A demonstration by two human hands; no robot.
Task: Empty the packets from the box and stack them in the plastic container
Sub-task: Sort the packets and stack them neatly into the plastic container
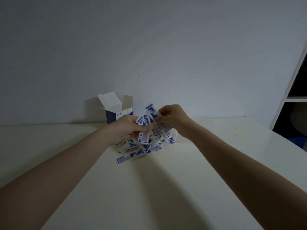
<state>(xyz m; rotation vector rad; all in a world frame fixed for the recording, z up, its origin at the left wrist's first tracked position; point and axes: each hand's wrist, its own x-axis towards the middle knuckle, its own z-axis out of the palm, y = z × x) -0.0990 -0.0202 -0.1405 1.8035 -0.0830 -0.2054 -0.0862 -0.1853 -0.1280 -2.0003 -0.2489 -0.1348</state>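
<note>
A blue-and-white box (114,113) stands upright near the wall with its top flaps open. In front of it lies a loose pile of blue-and-white packets (146,146), one long strip (127,157) nearest me. My left hand (127,128) grips a bunch of packets above the pile. My right hand (172,117) pinches a single packet (152,112) held upright beside that bunch. A clear plastic container (176,138) shows faintly under my right wrist, mostly hidden by packets and hand.
The white table (166,188) runs to the wall at the back. A white shelf unit (292,97) with dark compartments stands at the far right, past the table's right edge.
</note>
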